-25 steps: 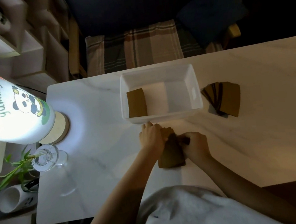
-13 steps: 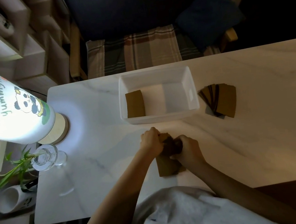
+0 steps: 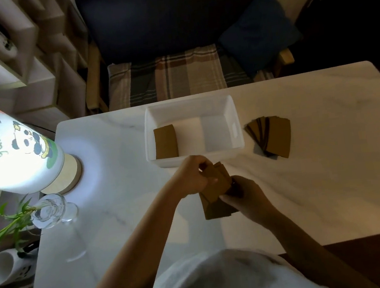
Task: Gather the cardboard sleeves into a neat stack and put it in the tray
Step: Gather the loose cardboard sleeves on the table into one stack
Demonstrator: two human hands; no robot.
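Note:
Both hands hold a bunch of brown cardboard sleeves point(image 3: 215, 197) just in front of the white tray point(image 3: 196, 159). My left hand point(image 3: 193, 176) grips the bunch's upper left part, and my right hand point(image 3: 242, 193) grips its right side. The held sleeves are fanned and uneven, tilted off the table. One flat stack of sleeves point(image 3: 165, 141) lies in the tray's left half. Another fanned pile of sleeves point(image 3: 271, 136) lies on the table to the right of the tray.
A lit lamp with a panda print point(image 3: 14, 150) stands at the table's left edge. A glass vase with a green plant point(image 3: 50, 211) sits beside it. A chair with a plaid cushion point(image 3: 177, 77) is behind the white table point(image 3: 316, 177).
The bunch of sleeves has been lifted and turned in my hands, its top now tilted toward the tray. The camera view has shifted slightly.

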